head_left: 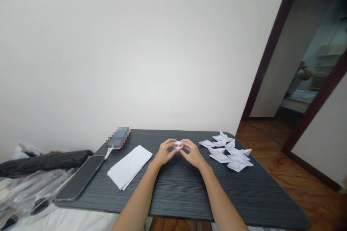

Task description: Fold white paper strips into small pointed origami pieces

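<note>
A small piece of folded white paper (178,145) is held up over the middle of the dark table. My left hand (165,152) pinches its left side between thumb and fingers. On the opposite side, my right hand (191,152) grips it the same way, and the fingertips of both hands nearly meet. The fingers cover much of the paper, so its exact shape is hard to make out. To the right lies a cluster of several folded paper boats (238,160). A stack of white paper sheets (130,168) rests left of my left hand.
The dark table (179,198) stands against a white wall. At its left edge lies a black phone-like slab (81,178); behind it sits a pixelated device (119,138) with a white cable. Plastic-wrapped items (35,184) lie left of the table. A person (300,75) is visible through the doorway.
</note>
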Demonstrator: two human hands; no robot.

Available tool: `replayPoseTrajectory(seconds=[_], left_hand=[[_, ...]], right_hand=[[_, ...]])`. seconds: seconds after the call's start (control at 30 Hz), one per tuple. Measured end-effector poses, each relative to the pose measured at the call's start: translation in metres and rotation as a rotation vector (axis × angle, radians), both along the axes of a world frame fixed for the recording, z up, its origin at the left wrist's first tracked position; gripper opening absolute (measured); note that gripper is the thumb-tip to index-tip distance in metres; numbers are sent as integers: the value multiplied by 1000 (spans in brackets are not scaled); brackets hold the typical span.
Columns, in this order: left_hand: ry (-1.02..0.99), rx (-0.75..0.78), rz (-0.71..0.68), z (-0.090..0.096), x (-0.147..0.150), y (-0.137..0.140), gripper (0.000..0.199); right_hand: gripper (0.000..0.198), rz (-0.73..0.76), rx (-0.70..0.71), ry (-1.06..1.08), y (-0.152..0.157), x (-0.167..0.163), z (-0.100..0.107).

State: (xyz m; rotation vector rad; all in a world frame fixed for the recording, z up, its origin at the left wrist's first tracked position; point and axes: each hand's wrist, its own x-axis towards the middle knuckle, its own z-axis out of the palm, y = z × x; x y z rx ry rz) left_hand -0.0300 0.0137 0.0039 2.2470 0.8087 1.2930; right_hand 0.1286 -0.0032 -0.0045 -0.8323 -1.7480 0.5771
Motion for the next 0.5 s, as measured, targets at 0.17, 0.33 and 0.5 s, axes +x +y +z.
replayPoseTrajectory(seconds=[0.17, 0.33, 0.5], left_hand=[[19, 33, 27, 0, -1, 0, 18], [1, -3, 19, -5, -4, 6, 22], [0, 18, 54, -5, -5, 5, 22]], right_hand=[[11, -65, 42, -41, 2, -1, -3], [9, -46, 19, -1, 4, 2, -3], [11, -6, 18, 18, 2, 1, -2]])
